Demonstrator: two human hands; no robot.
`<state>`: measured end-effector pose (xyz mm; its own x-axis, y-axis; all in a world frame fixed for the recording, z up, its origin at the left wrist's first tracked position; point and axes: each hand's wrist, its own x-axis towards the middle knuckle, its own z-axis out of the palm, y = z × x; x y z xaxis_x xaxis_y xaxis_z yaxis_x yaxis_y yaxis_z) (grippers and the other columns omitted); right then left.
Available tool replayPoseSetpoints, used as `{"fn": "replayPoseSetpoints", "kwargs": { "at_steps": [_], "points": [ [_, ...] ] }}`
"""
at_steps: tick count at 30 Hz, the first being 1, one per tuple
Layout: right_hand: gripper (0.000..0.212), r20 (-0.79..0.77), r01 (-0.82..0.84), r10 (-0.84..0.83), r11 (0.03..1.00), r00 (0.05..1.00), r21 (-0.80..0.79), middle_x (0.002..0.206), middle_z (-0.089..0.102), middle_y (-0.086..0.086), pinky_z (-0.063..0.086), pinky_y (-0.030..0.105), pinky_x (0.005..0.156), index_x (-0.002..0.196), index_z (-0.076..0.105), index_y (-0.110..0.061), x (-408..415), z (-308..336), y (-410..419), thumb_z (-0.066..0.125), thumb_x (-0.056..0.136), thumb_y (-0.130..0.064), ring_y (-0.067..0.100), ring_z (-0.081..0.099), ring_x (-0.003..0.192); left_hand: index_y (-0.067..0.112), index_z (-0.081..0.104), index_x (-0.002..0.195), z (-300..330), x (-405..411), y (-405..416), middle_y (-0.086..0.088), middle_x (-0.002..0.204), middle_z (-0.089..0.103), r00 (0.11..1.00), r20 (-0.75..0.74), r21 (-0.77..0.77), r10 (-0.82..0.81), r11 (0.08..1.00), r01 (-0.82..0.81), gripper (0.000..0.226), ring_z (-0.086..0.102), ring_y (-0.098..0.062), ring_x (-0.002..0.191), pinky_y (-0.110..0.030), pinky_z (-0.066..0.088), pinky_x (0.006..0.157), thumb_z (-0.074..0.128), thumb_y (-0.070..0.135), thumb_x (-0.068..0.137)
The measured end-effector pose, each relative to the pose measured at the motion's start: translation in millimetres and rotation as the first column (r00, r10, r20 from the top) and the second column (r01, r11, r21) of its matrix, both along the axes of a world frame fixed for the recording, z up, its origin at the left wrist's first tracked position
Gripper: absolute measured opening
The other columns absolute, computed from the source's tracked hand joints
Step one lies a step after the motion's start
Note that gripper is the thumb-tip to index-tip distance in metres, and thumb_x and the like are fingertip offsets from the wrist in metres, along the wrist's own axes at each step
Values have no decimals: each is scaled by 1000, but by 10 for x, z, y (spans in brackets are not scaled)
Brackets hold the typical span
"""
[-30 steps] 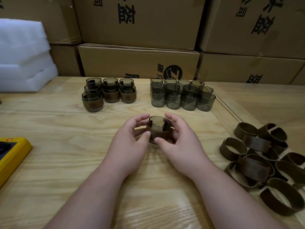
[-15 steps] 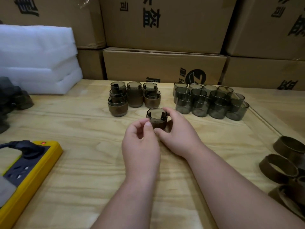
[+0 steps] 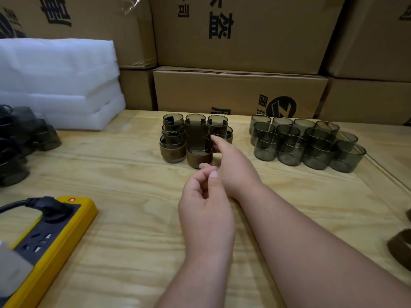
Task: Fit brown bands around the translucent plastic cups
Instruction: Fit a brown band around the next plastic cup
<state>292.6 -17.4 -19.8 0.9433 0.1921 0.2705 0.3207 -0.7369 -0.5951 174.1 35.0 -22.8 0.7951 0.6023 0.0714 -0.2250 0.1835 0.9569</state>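
Observation:
A translucent cup with a brown band [image 3: 198, 156] stands on the wooden table [image 3: 124, 174] in the front row of a cluster of banded cups [image 3: 173, 150]. My right hand [image 3: 231, 162] lies against its right side, index finger straight beside the rim. Just in front of the cup my left hand [image 3: 205, 197] hovers with loosely curled fingers, holding nothing. Several plain translucent cups [image 3: 307, 145] stand grouped to the right. Loose brown bands [image 3: 400, 246] show at the right edge.
A yellow power strip [image 3: 51, 236] with a black plug lies front left. White foam sheets [image 3: 57, 81] are stacked back left, with dark cups [image 3: 17, 141] at the left edge. Cardboard boxes [image 3: 240, 92] wall off the back of the table.
My right hand carried the banded cup forward and set it among the banded cups. My left hand came off the cup and stayed behind. The view swung left.

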Motion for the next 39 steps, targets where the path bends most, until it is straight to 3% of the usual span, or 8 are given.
{"fn": "replayPoseSetpoints", "kwargs": {
  "at_steps": [8, 10, 13, 20, 24, 27, 30, 39],
  "points": [
    [70, -32, 2, 2, 994, 999, 110, 121, 62, -16, 56, 45, 88, 150, 37, -39, -33, 3, 50, 72, 90, -40, 13, 67, 101, 35, 74, 90, 6, -11, 19, 17, 85, 76, 1000, 11, 46, -1, 999, 0, 16, 70, 2, 76, -13, 50, 63, 64, 29, 100],
    [54, -34, 21, -16, 986, 999, 167, 110, 63, -17, 58, 43, 83, 142, 48, -37, -87, 7, -9, 69, 93, -40, 11, 66, 91, 36, 75, 88, 29, -21, 19, 17, 82, 76, 1000, 10, 57, -20, 998, 19, 16, 69, 3, 72, -11, 49, 60, 66, 30, 99],
    [11, 28, 124, -129, 983, 991, 134, 89, 66, -15, 57, 36, 74, 105, 66, -34, -165, -1, -183, 61, 97, -38, 8, 63, 78, 32, 76, 89, 50, -41, 13, 19, 81, 76, 999, 9, 82, -44, 996, 43, 12, 66, 5, 68, -8, 48, 60, 68, 29, 97],
    [25, -34, 449, -484, 782, 875, 433, 79, 71, -4, 57, 39, 71, 85, 61, -29, -264, 9, -813, 46, 102, -38, 18, 67, 77, 24, 73, 76, 102, -86, -8, 14, 60, 66, 997, -18, 80, -70, 994, 71, 24, 53, 3, 50, -9, 42, 48, 70, 38, 95],
    [20, -77, 506, -546, 703, 834, 500, 86, 73, -5, 56, 35, 67, 96, 60, -37, -258, 55, -993, 45, 97, -23, 16, 69, 81, 24, 74, 76, 98, -113, -13, 12, 58, 62, 995, -22, 63, -92, 994, 94, 28, 49, 0, 48, -11, 41, 45, 66, 40, 97],
    [42, -124, 464, -453, 801, 883, 378, 81, 72, -8, 53, 32, 60, 131, 56, -40, -241, 73, -921, 47, 96, -20, 11, 68, 73, 32, 76, 77, 94, -106, -16, 12, 65, 65, 993, -16, 20, -116, 993, 116, 26, 52, -1, 53, -12, 43, 48, 63, 37, 100],
    [59, -134, 450, -432, 879, 892, 161, 78, 68, -9, 53, 37, 60, 147, 40, -48, -178, 86, -841, 48, 93, -25, 14, 65, 70, 36, 75, 75, 76, -88, -1, 12, 65, 65, 993, -5, 4, -121, 993, 121, 27, 53, -2, 54, -12, 44, 51, 63, 33, 100],
    [26, -103, 455, -443, 863, 890, 218, 72, 65, -5, 45, 33, 50, 120, 50, -40, -286, 68, -805, 50, 98, -27, 15, 62, 63, 22, 73, 78, 54, -78, 18, 12, 64, 65, 995, -14, 15, -100, 995, 100, 23, 53, -2, 53, -11, 42, 50, 64, 28, 99]
  ]
}}
